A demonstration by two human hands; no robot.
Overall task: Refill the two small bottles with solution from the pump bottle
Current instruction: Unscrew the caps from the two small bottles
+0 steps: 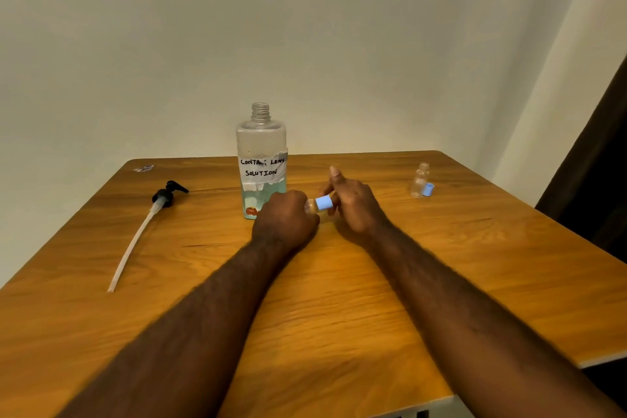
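The left hand (286, 219) wraps the bottle (310, 206), so only its neck and blue cap (324, 203) show; its body and contents are hidden. Some of the right hand's (353, 204) fingers lie out of sight behind the cap. The left hand also covers the pump bottle's (261, 146) near right corner. A scrap (144, 168) at the counter's (339, 299) far left is too small to identify. Both forearms and the counter run off the near edge. Whether the far bottle (419, 180) holds liquid cannot be told.
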